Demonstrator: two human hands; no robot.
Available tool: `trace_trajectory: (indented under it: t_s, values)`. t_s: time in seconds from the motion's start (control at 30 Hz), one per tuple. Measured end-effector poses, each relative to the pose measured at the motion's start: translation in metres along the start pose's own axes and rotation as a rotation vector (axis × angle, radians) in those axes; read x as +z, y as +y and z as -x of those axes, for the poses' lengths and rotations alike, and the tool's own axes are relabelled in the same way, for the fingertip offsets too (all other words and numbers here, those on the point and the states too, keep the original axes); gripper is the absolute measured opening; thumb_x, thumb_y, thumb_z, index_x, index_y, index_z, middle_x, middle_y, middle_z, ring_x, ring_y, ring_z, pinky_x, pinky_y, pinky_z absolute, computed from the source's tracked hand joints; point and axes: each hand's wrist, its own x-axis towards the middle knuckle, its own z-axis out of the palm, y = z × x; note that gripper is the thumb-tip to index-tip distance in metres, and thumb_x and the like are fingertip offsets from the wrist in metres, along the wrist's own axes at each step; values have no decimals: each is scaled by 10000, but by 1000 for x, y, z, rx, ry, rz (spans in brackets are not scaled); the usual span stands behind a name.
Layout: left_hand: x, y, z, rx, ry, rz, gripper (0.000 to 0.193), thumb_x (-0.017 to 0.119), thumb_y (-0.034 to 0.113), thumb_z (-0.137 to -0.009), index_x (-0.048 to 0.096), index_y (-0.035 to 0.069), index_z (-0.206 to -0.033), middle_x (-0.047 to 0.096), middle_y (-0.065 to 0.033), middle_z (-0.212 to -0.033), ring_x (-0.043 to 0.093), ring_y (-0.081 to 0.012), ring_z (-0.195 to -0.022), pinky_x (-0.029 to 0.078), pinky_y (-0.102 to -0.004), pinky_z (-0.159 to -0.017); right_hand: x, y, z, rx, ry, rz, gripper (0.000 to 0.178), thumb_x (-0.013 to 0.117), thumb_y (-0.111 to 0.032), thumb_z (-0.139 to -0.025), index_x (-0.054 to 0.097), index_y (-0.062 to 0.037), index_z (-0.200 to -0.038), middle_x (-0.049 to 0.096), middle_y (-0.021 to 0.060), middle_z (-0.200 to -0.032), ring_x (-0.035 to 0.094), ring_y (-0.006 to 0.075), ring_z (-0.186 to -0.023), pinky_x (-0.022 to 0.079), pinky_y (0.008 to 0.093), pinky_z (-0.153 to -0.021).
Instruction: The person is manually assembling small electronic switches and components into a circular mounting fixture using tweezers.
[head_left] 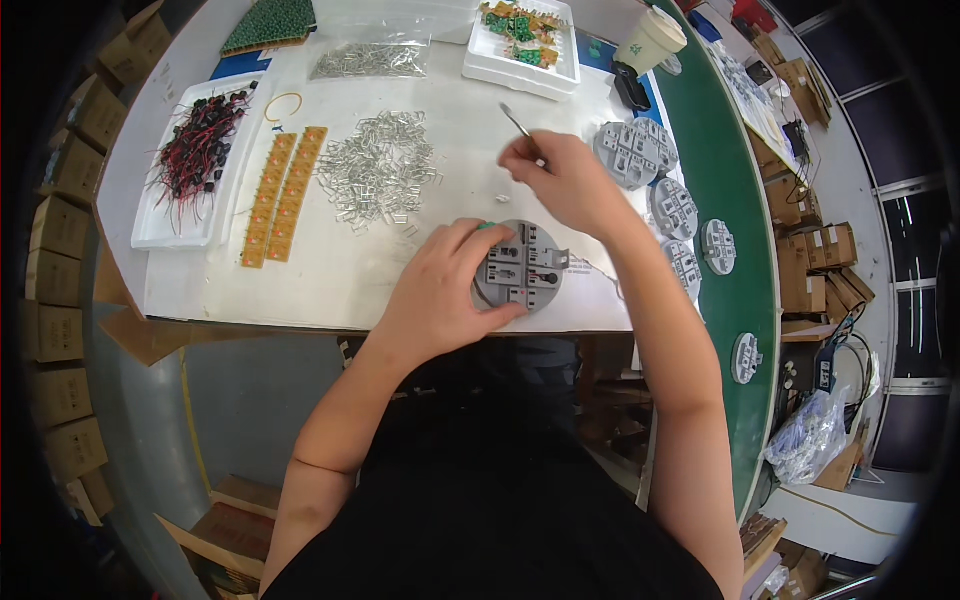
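Observation:
My left hand (440, 285) is wrapped round the edge of a round grey plastic housing (509, 272) at the table's front edge. Small compartments with dark parts show in its face, and a tab sticks out on its right. Above and to the right, my right hand (565, 180) is closed on a slim metal tool (515, 120), whose silver end points up and away to the left. Its exact kind I cannot make out. A small pale piece (502, 198) lies on the table between the two hands. Left of them spreads a loose pile of small silver metal clips (380, 170).
Two yellow-brown circuit-board strips (285, 195) lie left of the pile, beside a white tray (140, 225) of black parts with red wires. Behind are a clear bag of metal pieces (370, 60), another white tray (520, 82) and a cup (650, 40). More grey housings (635, 150) sit at right.

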Motion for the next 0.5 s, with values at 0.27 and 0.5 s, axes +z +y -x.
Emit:
trace_trajectory:
  t_s: [0.27,0.5]
  values:
    - [-1,-12,-5,-46,-77,52,720,949,291,-680,655,96,-1308,636,-123,-1269,615,-339,-1187,520,-436,-1024,-13,6,41,311,-85,-114,373,806,-74,-868,607,40,-1162,738,98,-829,677,128,-761,510,292,-706]
    - [1,-12,-4,-52,-72,51,706,946,286,-684,661,114,-1306,638,-120,-1299,618,-336,-1188,518,-437,-1035,-7,9,38,327,-78,-104,419,806,-78,-844,589,32,-1185,734,104,-825,686,139,-747,509,292,-674]
